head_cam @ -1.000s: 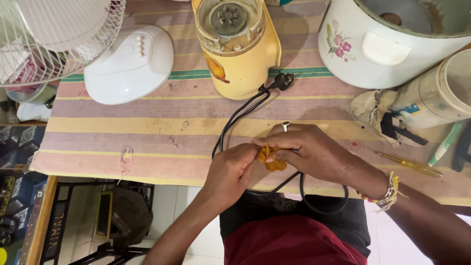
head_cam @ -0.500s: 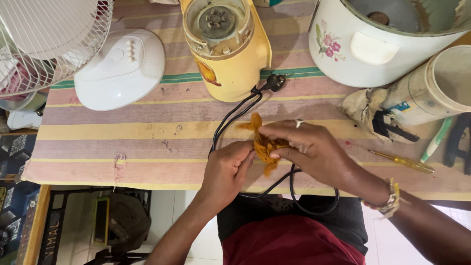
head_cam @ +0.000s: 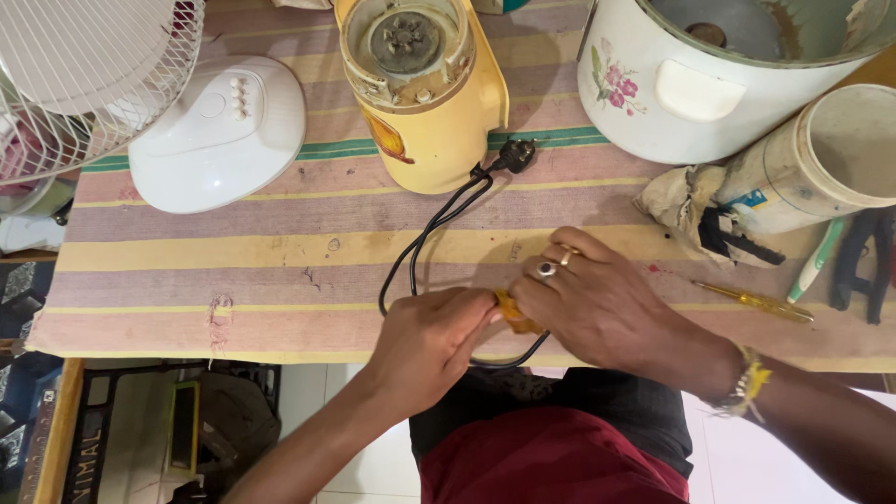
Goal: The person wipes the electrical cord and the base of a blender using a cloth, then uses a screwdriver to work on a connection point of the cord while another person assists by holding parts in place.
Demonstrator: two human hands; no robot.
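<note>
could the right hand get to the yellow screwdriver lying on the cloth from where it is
Probably yes. The yellow screwdriver lies on bare striped cloth just beside the right hand, with nothing between them. That hand would first have to let go of the small orange piece both hands pinch.

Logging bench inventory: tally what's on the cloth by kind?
Appliances: 3 (fan, blender base, rice cooker)
Hand tools: 2 (screwdriver, pliers)
Cords: 1 (black cord)
Containers: 1 (white tub)
Rags: 1 (rag)
Total: 8
</note>
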